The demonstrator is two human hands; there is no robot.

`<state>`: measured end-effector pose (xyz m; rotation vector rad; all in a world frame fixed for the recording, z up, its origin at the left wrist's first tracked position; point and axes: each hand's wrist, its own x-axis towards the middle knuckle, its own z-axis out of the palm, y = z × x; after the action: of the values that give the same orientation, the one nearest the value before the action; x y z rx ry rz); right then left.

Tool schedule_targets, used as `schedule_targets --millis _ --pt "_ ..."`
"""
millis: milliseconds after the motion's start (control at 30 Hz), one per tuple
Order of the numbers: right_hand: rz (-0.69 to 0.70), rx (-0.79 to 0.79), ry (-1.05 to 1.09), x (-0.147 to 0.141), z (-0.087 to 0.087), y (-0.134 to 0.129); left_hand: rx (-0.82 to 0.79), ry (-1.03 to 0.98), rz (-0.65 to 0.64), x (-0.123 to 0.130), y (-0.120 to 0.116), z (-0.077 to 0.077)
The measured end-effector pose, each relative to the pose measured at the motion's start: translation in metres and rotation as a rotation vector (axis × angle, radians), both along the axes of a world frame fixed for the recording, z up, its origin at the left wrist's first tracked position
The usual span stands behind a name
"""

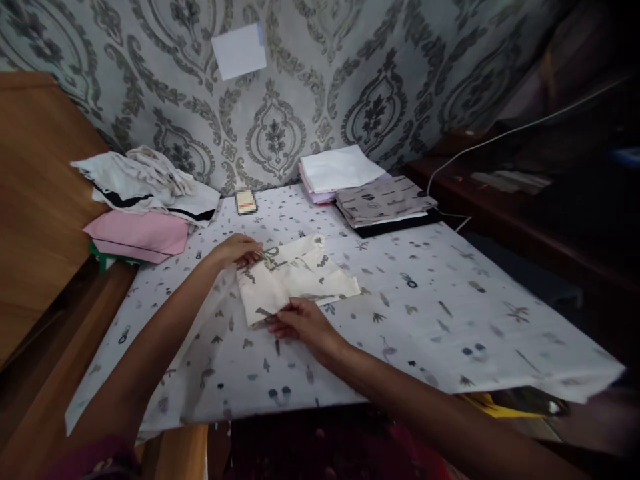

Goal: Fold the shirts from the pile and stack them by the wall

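A cream cloth [300, 270] with grey-brown printed marks lies partly folded on the table, its left part doubled over. My left hand [239, 251] pinches the cloth at its far left corner, fingers bent. At the near edge, my right hand [306, 325] has its thumb on top of the cloth and its fingers closed around that edge. The cloth's right end lies loose on the table with an uneven, frayed-looking side.
The table wears a white printed cover [400, 333]. Folded grey patterned cloth [385, 200] and white cloth [343, 168] are stacked at the back right. Pink cloth [137, 235] and rumpled white cloth [145, 177] lie at the left. A small box [246, 201] stands near the wall.
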<state>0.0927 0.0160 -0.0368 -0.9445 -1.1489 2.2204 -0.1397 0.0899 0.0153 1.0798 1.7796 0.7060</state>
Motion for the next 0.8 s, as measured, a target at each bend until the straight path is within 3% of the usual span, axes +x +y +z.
schedule_targets --millis 133,267,400,633,800 --pt "0.017 -0.176 -0.005 0.006 0.009 0.005 -0.068 0.052 -0.035 0.010 0.011 -0.012" --pt "0.022 -0.216 -0.096 0.002 0.020 0.014 -0.078 0.087 -0.099 0.003 0.008 -0.006" --pt "0.064 -0.236 -0.175 -0.002 0.021 0.021 0.017 0.291 -0.188 -0.001 0.005 -0.007" --pt "0.095 -0.024 -0.134 -0.002 0.006 0.022 0.184 0.511 -0.170 0.002 0.010 -0.027" --pt "0.141 0.025 -0.226 0.001 0.005 0.020 0.275 0.612 -0.149 0.006 0.006 -0.033"
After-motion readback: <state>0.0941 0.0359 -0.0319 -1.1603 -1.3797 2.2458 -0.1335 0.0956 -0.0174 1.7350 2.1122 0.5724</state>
